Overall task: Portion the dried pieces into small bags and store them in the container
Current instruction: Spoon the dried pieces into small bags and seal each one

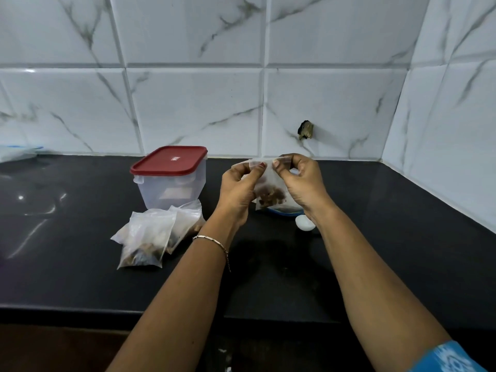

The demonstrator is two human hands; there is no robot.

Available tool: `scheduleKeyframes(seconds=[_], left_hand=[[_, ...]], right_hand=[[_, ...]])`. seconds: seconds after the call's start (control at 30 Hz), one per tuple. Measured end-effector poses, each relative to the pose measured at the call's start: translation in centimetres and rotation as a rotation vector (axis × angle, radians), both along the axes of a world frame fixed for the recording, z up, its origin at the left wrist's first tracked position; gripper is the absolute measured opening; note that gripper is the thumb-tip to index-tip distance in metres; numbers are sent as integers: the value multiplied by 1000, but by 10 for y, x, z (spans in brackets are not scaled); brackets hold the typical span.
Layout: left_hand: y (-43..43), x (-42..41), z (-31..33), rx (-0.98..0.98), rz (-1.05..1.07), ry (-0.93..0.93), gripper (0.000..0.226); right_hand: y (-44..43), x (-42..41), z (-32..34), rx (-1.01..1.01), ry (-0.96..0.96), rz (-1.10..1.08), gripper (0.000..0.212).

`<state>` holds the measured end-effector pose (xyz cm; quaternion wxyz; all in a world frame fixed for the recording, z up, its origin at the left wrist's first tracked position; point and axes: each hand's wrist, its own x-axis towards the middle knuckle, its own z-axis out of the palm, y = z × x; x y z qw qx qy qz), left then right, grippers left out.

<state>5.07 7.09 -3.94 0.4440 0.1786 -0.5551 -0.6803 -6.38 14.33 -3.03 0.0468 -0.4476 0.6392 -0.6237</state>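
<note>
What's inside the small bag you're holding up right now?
Brown dried pieces sit in the bottom of the small bag; its upper part looks empty. Left hand and right hand cover its sides, pinching the top edge.

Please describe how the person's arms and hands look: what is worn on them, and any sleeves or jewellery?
Both forearms are bare. The left wrist carries a thin metal chain bracelet with a loose end hanging down. The left hand shows a dark red painted thumbnail. The right hand shows no ring or bracelet. At the right upper arm, a blue sleeve with a white pattern is visible.
</note>
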Motion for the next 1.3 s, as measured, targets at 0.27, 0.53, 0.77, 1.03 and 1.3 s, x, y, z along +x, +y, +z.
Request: scheduleKeyframes(seconds=[0.27,0.53,0.77,1.03,1.3], left_hand=[[-2,-1,-2,-71,66,-54,38],[2,-4,0,-118,75,-70,21],[-1,-5,0,-135,128,-90,30],[-6,-6,0,-98,168,-79,27],[-7,-5,-1,-100,172,-86,25]], right_hand=[[4,8,4,-30,-52,84,13],[3,11,6,-30,-25,-21,5],[4,14,9,-22,-89,-190,28],[10,16,13,-24,-132,-106,18],[7,8,8,-4,-103,-225,12]])
